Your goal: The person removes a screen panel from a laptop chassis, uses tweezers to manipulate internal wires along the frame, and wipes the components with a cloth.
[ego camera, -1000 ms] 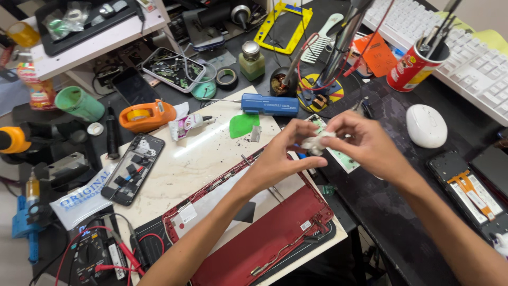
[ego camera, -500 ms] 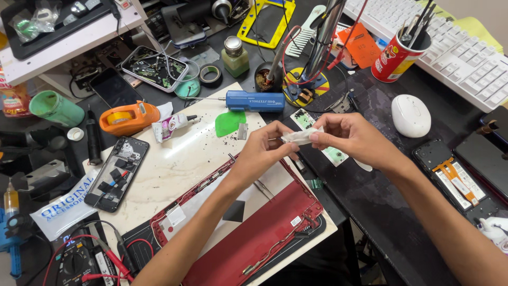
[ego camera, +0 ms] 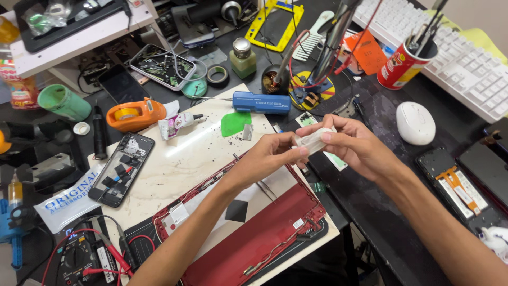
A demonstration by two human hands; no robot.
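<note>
Left hand (ego camera: 270, 153) and right hand (ego camera: 352, 145), grips pinching small translucent plastic piece (ego camera: 313, 141), above red panel (ego camera: 254, 238)

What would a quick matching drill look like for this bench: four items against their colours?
Items:
1. screwdriver handle
2. tape dispenser
3. computer mouse
4. laptop cover

Colours:
A. white
B. red
C. blue
D. orange

Pairs: 1-C, 2-D, 3-A, 4-B
</note>
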